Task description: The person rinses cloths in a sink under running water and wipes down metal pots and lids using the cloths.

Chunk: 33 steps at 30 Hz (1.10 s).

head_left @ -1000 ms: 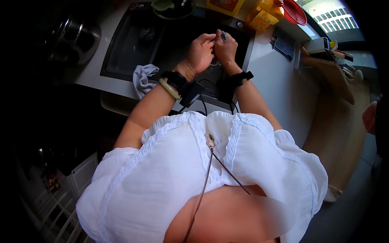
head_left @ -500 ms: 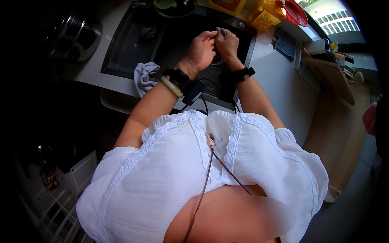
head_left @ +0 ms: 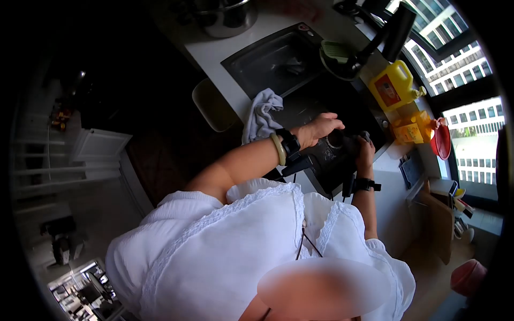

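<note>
A small grey object (head_left: 365,135) sits in the right hand (head_left: 365,152), above the right basin (head_left: 302,106) of the dark sink, near its right-hand short edge. Only a stubby end shows past the knuckles, pointing away from the body, roughly toward the sink's far right corner. The fist covers the rest, so its full long axis and exact kind cannot be told. What shows is dark grey, rounded and slightly blurred, with a lighter glint.

The right hand's fingers are curled and clamped on it. The left hand (head_left: 319,128) hangs over the same basin, well apart from the right, its fingers lightly bent and a little apart, pointing toward the sink's far edge. Between and below the hands lie a round drain ring (head_left: 334,140) and some pale scraps (head_left: 324,157).

A crumpled grey towel (head_left: 261,115) drapes over the sink's front edge, beside the left basin (head_left: 254,67); that basin holds a dark, bunched cloth (head_left: 294,67). Beyond the sink's far edge, on the white table (head_left: 210,58), stand a yellow jug (head_left: 393,86) and an orange-yellow bottle (head_left: 410,131), with a red basket (head_left: 440,140) just beside the bottle. A steel pot (head_left: 230,20) stands past the sink's left edge.
</note>
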{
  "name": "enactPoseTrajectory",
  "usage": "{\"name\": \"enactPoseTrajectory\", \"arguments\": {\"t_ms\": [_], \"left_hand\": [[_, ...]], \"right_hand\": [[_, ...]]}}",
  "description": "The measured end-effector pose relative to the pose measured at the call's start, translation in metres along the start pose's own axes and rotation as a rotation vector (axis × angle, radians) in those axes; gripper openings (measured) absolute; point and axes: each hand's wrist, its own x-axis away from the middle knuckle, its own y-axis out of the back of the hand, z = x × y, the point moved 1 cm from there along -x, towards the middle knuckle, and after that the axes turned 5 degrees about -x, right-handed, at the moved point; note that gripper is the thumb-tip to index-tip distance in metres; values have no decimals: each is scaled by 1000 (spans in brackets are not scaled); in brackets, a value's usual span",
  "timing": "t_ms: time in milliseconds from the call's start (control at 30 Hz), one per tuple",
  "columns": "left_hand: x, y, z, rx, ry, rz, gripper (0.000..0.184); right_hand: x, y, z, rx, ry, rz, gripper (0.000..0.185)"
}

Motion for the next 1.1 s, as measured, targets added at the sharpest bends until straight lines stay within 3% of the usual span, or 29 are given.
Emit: {"name": "enactPoseTrajectory", "arguments": {"t_ms": [67, 100, 167, 200, 267, 333, 400, 467, 567, 667, 733, 800, 833, 867, 933, 1067, 1100], "left_hand": [[13, 9, -9, 33, -65, 71, 65], [12, 10, -7, 53, -106, 63, 57], [14, 11, -6, 102, -186, 124, 31], [26, 11, -14, 160, -187, 145, 19], [23, 14, -3, 266, -68, 8, 23], [8, 10, 35, 183, -293, -94, 46], [58, 37, 22, 277, -290, 13, 56], [127, 75, -19, 551, -88, 325, 53], [178, 127, -31, 854, -375, 348, 38], [221, 203, -22, 659, -694, 107, 39], [286, 245, -24, 448, -754, -134, 40], [327, 272, -17, -14, -908, -466, 45], [353, 301, -12, -515, -763, -653, 53], [375, 314, -5, -598, -607, -747, 63], [367, 346, 37, -891, -650, -1170, 66], [463, 389, 19, -643, -406, -928, 74], [473, 413, 20, -676, -541, -862, 47]], "right_hand": [[6, -19, 19, 98, -23, -47, 23], [12, -22, 28, 204, 105, 48, 24], [19, -28, 46, 38, 117, 171, 26], [22, -36, 53, -223, -7, 196, 28], [78, -82, 79, -359, 26, 330, 39], [118, -126, 82, -535, 57, 458, 45], [146, -170, 67, -480, 64, 441, 48], [173, -222, 40, -395, 53, 516, 49], [220, -312, -9, -85, 261, 498, 52], [280, -394, -46, 55, 428, 676, 56], [288, -430, -81, -104, 290, 840, 56], [302, -455, -112, -182, -26, 746, 55], [265, -453, -159, -394, -393, 1006, 54], [291, -486, -170, -550, -663, 1378, 48], [297, -505, -205, -423, -838, 1155, 45], [313, -538, -235, -327, -857, 984, 42], [315, -546, -234, -394, -981, 1157, 44]]}}
